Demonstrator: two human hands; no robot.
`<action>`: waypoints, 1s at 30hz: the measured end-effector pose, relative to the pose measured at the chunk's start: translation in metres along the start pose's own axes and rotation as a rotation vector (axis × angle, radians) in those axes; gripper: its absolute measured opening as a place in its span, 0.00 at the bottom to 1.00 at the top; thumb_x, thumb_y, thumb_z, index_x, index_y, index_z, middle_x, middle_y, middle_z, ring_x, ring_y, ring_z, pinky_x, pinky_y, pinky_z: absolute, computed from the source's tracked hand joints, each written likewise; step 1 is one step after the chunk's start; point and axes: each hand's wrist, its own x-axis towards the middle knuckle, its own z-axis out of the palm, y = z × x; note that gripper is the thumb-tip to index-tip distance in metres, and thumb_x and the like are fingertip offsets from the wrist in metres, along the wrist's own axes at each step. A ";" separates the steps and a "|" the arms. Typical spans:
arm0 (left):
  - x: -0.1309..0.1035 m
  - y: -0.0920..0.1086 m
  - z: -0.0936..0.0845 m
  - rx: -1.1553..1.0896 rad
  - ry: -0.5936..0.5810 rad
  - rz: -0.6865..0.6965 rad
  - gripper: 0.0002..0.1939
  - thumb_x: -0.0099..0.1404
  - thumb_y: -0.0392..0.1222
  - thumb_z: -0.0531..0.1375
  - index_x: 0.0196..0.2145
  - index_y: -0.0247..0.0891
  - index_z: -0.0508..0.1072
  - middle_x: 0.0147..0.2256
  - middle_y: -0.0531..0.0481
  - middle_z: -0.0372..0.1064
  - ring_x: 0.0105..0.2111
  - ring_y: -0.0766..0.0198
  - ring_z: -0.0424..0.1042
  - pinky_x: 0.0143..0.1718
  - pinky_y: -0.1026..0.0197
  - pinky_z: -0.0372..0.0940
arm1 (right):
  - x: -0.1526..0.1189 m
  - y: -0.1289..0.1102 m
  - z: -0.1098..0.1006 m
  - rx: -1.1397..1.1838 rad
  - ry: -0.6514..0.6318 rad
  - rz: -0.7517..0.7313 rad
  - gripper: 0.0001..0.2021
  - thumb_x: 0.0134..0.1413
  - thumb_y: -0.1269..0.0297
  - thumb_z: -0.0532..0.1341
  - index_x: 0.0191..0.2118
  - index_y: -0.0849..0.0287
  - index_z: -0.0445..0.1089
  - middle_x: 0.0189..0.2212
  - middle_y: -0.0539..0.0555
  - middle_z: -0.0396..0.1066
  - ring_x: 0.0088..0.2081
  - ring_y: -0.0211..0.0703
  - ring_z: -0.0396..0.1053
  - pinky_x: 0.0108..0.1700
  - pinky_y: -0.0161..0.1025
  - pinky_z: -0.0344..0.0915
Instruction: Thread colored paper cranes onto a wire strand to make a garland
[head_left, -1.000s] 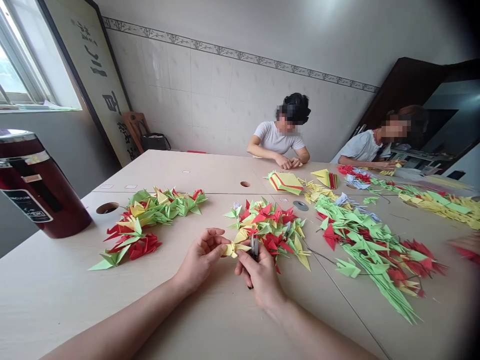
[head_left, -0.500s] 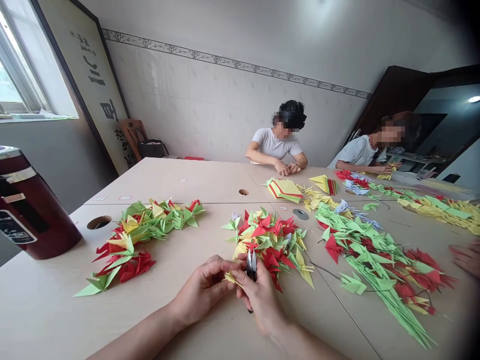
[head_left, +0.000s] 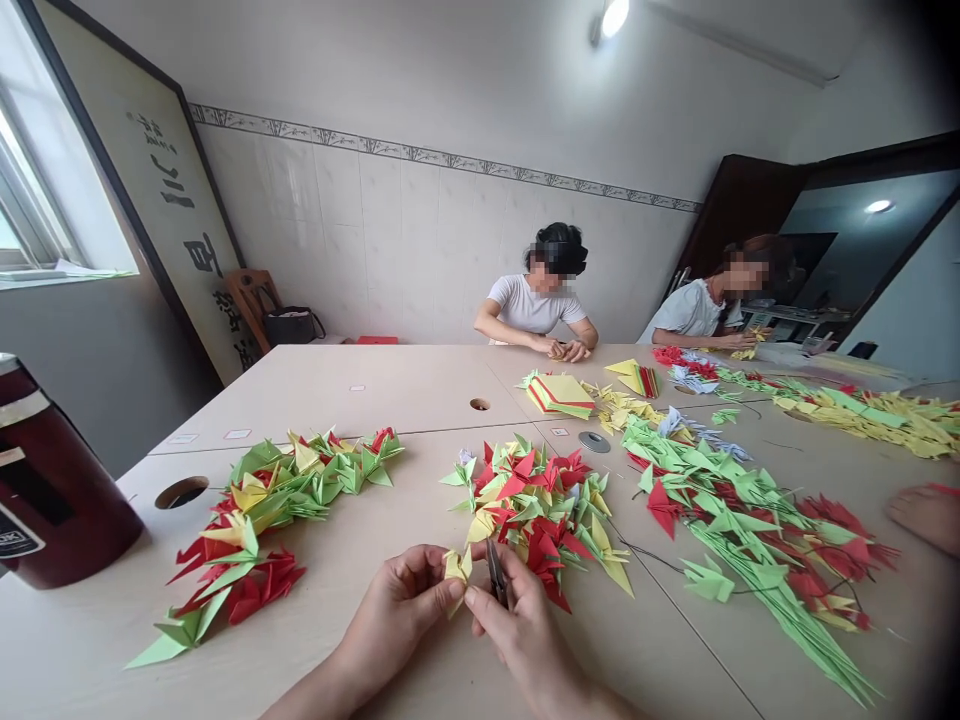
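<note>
Pinched between the fingertips of my left hand is a small folded yellow paper piece. My right hand touches that piece with its thumb and also grips a small dark-handled metal tool, its blades pointing up and away. Just beyond my hands lies a pile of red, green and yellow folded paper cranes. A curved row of similar cranes lies to the left.
A dark red flask stands at the left edge, near a round table hole. Green and red paper strings lie right, paper squares farther back. Two people sit across the table; another person's hand is at the right edge.
The view has tilted up and shifted slightly. The yellow piece has turned more upright between my fingers, and the tool has tilted to the left.
</note>
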 end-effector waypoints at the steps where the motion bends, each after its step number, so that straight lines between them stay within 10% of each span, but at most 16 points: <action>1: 0.000 0.000 0.000 0.010 0.000 0.000 0.11 0.54 0.44 0.63 0.28 0.34 0.66 0.24 0.54 0.63 0.24 0.70 0.61 0.28 0.65 0.58 | 0.000 0.001 0.000 -0.005 -0.004 -0.008 0.15 0.45 0.61 0.60 0.41 0.59 0.61 0.20 0.45 0.56 0.21 0.32 0.56 0.16 0.26 0.51; 17: -0.003 0.008 0.007 -0.014 -0.103 0.036 0.11 0.57 0.45 0.60 0.30 0.33 0.68 0.28 0.51 0.68 0.26 0.67 0.66 0.32 0.63 0.60 | 0.002 0.006 0.000 0.022 -0.074 -0.127 0.08 0.49 0.61 0.60 0.32 0.60 0.63 0.24 0.46 0.58 0.24 0.32 0.58 0.26 0.29 0.58; 30: 0.002 0.019 -0.007 -0.522 0.187 -0.203 0.08 0.56 0.41 0.62 0.33 0.35 0.69 0.34 0.50 0.69 0.29 0.70 0.68 0.29 0.68 0.62 | -0.004 0.004 -0.007 -0.013 -0.146 -0.076 0.16 0.55 0.52 0.55 0.41 0.58 0.64 0.28 0.49 0.60 0.23 0.31 0.56 0.19 0.27 0.53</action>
